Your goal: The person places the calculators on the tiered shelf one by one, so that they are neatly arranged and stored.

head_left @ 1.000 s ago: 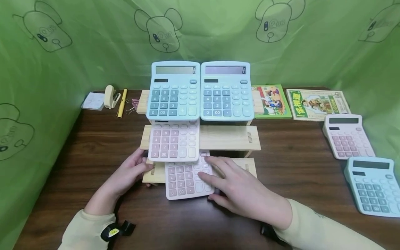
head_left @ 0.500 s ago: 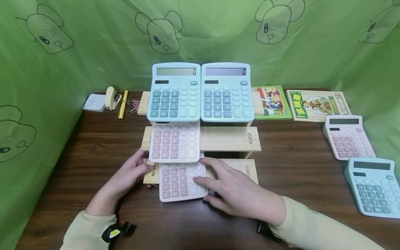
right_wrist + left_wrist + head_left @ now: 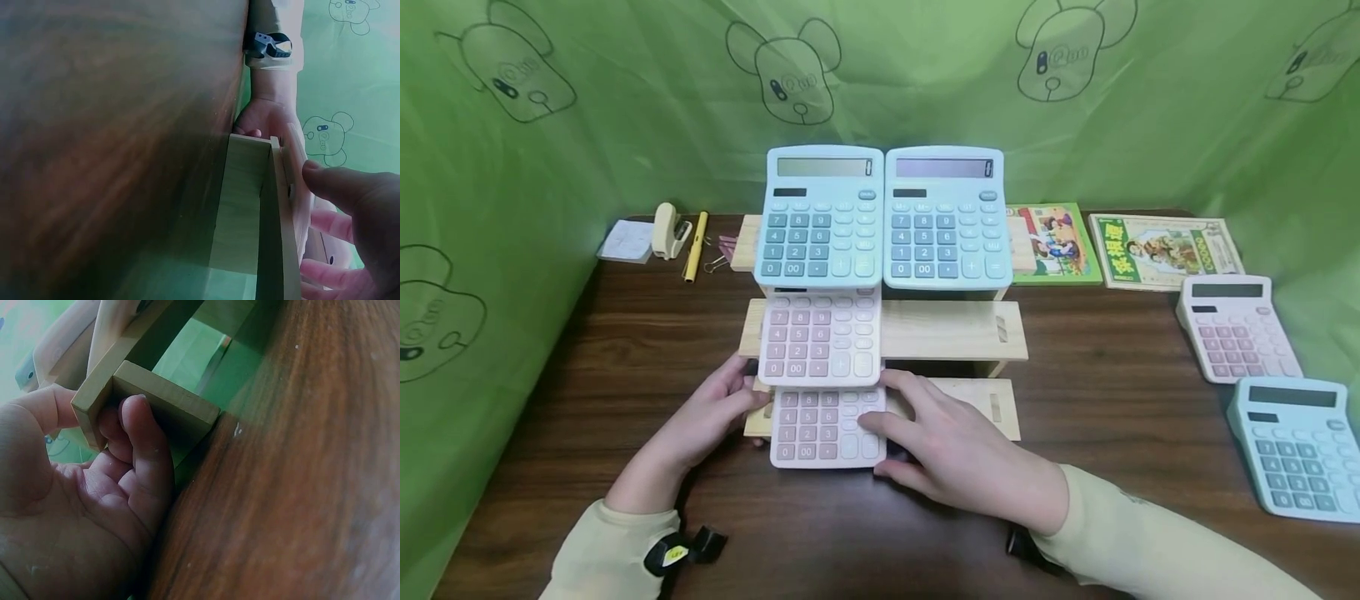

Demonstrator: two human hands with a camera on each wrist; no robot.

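A wooden stepped rack [image 3: 951, 329] stands mid-table. My left hand [image 3: 718, 408] grips the left end of its lowest step, thumb on top; in the left wrist view the other fingers [image 3: 147, 425] curl beneath the board. On that step lies a pink calculator [image 3: 827, 433], its upper part hidden under another pink calculator [image 3: 820, 342] on the middle step. My right hand [image 3: 940, 442] holds the lower one by its right side, fingertips over the keys and thumb at the near corner. Two blue calculators [image 3: 823, 217] sit side by side on the top step.
At right lie a pink calculator [image 3: 1236, 325] and a blue calculator [image 3: 1292, 446]. Two booklets [image 3: 1165, 250] are at the back right. A stapler [image 3: 666, 232], a yellow pen [image 3: 696, 247], a paper pad [image 3: 627, 242] and clips [image 3: 724, 250] lie at the back left.
My right hand has moved left with the lower pink calculator, which has gone from slightly turned to straight, beneath the one above. My left hand has stayed on the rack.
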